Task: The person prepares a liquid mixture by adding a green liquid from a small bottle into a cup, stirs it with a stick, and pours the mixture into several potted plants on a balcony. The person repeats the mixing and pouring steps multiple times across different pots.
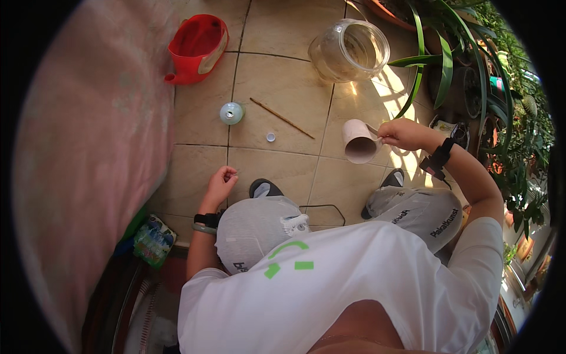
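Observation:
My right hand [405,134] grips the handle of a pale pink cup [355,131], held out over the floor at the right. The cup is tilted so its open mouth faces me, and its inside looks dark. Loosely curled near my left knee, my left hand [221,180] shows nothing between its fingers. Ahead of it stands a pale bluish-green bottle [232,112] with an uncapped neck. A small white cap [270,137] lies on the tiles to the bottle's right. Between bottle and cup, a thin brown stick [282,118] rests diagonally.
A red watering can [198,41] stands at the far left by a pink cloth [112,118]. At the far right is a large clear glass jar [330,54], tilted toward me. Potted plants [445,65] with long leaves crowd the right side. A colourful packet [154,241] lies at lower left.

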`<state>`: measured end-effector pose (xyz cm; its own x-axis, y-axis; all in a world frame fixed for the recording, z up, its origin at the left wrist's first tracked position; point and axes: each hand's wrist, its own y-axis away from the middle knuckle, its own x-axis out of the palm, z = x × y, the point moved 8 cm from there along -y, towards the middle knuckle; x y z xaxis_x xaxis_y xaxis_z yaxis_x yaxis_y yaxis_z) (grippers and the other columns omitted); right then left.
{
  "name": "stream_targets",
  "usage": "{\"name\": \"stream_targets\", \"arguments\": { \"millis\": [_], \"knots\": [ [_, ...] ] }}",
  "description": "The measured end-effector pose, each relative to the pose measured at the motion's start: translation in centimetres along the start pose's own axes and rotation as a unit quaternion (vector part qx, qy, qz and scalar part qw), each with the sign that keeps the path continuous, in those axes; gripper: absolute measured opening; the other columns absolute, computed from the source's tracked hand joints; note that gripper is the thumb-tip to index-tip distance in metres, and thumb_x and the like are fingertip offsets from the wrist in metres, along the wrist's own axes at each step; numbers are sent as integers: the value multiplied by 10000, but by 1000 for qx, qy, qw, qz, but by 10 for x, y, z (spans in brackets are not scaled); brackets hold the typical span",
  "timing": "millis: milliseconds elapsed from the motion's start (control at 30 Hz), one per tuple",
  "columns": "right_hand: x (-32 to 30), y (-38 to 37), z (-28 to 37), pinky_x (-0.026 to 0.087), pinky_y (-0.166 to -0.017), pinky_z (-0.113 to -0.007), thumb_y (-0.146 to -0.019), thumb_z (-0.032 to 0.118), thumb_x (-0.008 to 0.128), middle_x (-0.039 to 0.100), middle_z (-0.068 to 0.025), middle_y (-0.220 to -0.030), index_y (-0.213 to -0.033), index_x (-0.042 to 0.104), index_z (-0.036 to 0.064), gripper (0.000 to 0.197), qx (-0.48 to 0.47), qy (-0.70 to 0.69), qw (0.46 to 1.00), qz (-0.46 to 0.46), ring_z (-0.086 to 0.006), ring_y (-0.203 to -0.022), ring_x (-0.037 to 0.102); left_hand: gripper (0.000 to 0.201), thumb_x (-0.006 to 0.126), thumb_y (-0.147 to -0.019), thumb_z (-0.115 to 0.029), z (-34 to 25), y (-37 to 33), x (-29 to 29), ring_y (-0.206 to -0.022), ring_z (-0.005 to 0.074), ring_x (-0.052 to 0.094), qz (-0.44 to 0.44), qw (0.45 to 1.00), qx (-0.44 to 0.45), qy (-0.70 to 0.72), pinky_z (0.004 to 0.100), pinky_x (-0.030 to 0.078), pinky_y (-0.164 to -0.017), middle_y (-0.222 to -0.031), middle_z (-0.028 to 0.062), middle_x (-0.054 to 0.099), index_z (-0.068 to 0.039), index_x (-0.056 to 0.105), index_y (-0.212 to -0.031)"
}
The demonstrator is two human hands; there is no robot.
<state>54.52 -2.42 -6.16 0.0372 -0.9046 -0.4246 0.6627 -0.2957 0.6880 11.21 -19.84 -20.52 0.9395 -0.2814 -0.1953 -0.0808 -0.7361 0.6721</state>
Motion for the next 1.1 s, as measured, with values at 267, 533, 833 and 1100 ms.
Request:
{"name": "stream_targets", "arguments": {
  "millis": [267, 533, 833, 1100],
  "knots": [
    [14, -145, 2, 446, -693, -295, -959, 207, 471, 595, -55, -846, -988, 589, 42, 205, -9, -276, 955, -109, -168, -740, 523, 140, 638, -832, -118, 85, 87, 33, -726, 79, 530, 74, 983, -163, 38, 238, 460, -669, -805, -2, 596, -29, 621, -939],
    [46, -168, -12, 434, -646, -250, -955, 214, 460, 589, -7, -811, -943, 595, 15, 240, 32, -397, 899, -181, -98, -673, 484, 212, 621, -831, -107, 107, 201, 62, -784, 136, 543, 67, 954, -290, 49, 274, 463, -713, -915, 43, 576, -28, 583, -1025],
    [37, -155, -28, 446, -656, -252, -944, 233, 457, 627, -17, -839, -915, 597, 30, 248, 41, -444, 880, -164, -97, -676, 503, 305, 602, -831, -94, 87, 209, 59, -850, 199, 557, 11, 959, -283, 25, 314, 467, -761, -1037, 93, 555, -28, 540, -1122],
    [33, -149, -30, 458, -663, -268, -932, 238, 459, 631, -29, -796, -891, 597, 29, 253, 29, -416, 896, -155, -115, -680, 533, 392, 585, -830, -83, 65, 216, 39, -908, 256, 569, -20, 954, -294, -49, 349, 470, -804, -1147, 138, 535, -27, 503, -1209]
  ]
}}
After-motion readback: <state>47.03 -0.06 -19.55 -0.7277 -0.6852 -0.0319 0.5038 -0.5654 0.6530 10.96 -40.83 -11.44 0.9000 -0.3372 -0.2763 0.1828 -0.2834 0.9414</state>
